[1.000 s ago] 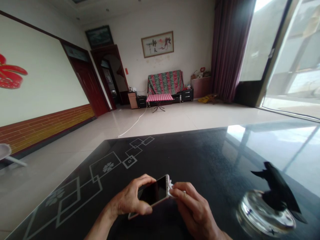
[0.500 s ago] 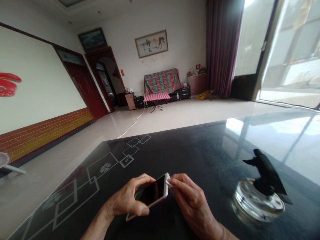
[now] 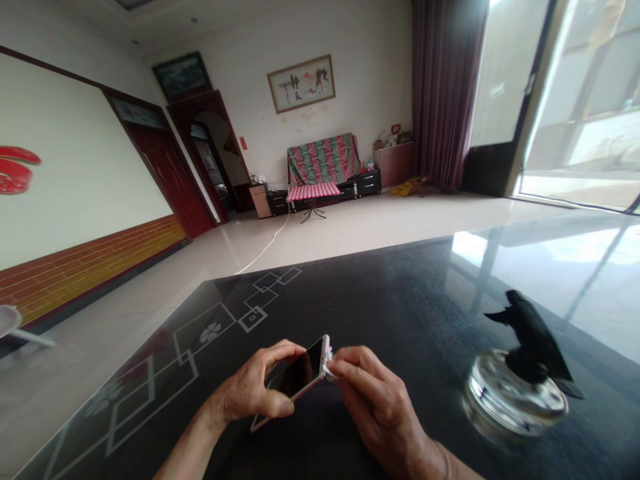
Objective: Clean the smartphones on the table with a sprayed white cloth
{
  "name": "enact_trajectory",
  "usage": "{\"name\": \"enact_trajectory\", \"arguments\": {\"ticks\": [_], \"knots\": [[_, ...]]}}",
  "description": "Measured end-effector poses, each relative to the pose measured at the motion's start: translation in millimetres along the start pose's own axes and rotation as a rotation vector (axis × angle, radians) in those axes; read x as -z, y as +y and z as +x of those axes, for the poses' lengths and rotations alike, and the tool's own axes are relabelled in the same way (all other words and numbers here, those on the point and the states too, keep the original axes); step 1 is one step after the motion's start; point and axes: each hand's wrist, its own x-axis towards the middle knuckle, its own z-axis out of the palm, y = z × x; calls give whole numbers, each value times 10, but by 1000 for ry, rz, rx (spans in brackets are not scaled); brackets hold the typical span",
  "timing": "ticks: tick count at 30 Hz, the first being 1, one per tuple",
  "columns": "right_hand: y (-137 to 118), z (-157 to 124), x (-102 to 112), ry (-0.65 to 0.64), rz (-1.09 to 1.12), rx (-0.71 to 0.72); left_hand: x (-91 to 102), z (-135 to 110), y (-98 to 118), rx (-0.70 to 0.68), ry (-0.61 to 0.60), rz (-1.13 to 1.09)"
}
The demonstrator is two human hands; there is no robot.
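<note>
A smartphone (image 3: 303,373) with a dark screen and a pale frame is gripped along its sides by my left hand (image 3: 255,387). It tilts above the dark glossy table, its right end raised. My right hand (image 3: 376,395) pinches a small white cloth or tissue (image 3: 329,365) between thumb and fingers. That white piece touches the phone's right end. Part of it is hidden inside my fingers, so its exact kind is unclear. To the right stands a clear spray bottle (image 3: 515,393) with a black trigger head (image 3: 535,337).
The dark table (image 3: 380,293) carries pale square and flower patterns on its left side. Beyond it, a small table with a red-checked cloth (image 3: 314,193) stands before a cabinet with a draped cover (image 3: 324,160). A white cable (image 3: 265,248) runs over the floor.
The white piece has shifted from the phone's upper right corner down along its right edge. My right hand and the phone have moved slightly left.
</note>
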Motion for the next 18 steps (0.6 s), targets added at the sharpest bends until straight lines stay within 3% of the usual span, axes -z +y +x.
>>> {"name": "enact_trajectory", "arguments": {"ticks": [11,18], "knots": [[172,19,-1,80,-22,-106,-42,11,20,8,-33,21],[82,14,-32,66,6,-89,-26,5,-2,23,-18,21]]}}
